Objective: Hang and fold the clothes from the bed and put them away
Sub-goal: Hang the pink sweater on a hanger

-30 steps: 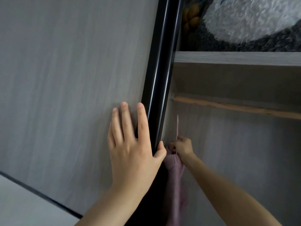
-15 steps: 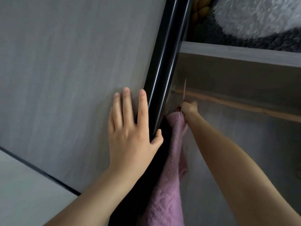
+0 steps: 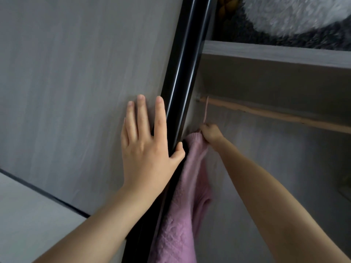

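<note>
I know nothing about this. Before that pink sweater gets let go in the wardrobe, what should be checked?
1. Hanger hooked over the rail: cannot tell.
2. Right hand gripping the hanger: ok.
3. Pink sweater clear of the black door edge: not ok, partly behind it.
4. Left hand pressing flat on the door: ok.
5. Bare rail beside the hanger: ok.

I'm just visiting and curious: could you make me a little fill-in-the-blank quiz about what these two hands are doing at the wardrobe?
1. The left hand lies flat, fingers straight, on the grey wood-grain sliding ____ beside its glossy black frame.
2. The right hand grips the top of a knitted sweater coloured ____.
3. The thin hanger hook above that hand points up at the pale wooden ____ under the grey shelf.
Missing words: door; pink; rail.
</note>
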Demonstrator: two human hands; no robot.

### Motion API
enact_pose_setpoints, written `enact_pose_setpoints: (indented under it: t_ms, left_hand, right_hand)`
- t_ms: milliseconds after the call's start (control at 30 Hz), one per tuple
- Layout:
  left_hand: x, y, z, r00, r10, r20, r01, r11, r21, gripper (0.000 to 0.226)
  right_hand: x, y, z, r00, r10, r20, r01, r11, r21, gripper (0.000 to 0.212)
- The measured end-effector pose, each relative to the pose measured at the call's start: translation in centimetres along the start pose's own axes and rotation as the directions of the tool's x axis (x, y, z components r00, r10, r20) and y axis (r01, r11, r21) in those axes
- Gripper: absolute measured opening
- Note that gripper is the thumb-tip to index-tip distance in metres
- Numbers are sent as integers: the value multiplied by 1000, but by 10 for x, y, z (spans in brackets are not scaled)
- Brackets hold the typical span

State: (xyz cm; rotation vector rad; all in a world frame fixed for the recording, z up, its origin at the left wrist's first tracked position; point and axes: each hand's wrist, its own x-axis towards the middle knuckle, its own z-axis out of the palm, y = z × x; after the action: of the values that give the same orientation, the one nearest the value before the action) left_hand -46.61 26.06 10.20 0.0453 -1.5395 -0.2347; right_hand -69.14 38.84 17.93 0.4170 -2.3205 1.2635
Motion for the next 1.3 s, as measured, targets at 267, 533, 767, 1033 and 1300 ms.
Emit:
enact_pose_setpoints:
  t_ms: [267, 533, 767, 1033, 1300]
  left_hand:
    - [0, 1, -2, 995, -44, 86, 45, 999, -8, 88]
    - [-34, 49, 9, 950, 311, 17, -310, 950, -24, 44]
    - [-77, 125, 44, 876, 270, 399, -147, 939, -312, 60]
    - [-136, 199, 66, 670, 342, 659, -9, 891, -453, 67]
    - [-154, 224, 66, 620, 359, 697, 9, 885, -465, 51]
  right_hand:
    - [-79, 44, -85, 978, -207, -39, 173, 893, -417, 25]
    - [-180, 75, -218, 948, -315, -51, 84, 400, -913, 33]
    - [-262, 98, -319, 963, -149, -225, -211, 100, -972, 33]
    - [-335, 121, -351, 905, 177, -386, -390, -16, -921, 37]
    - [-316, 138, -366, 845, 145, -515, -514, -43, -856, 23]
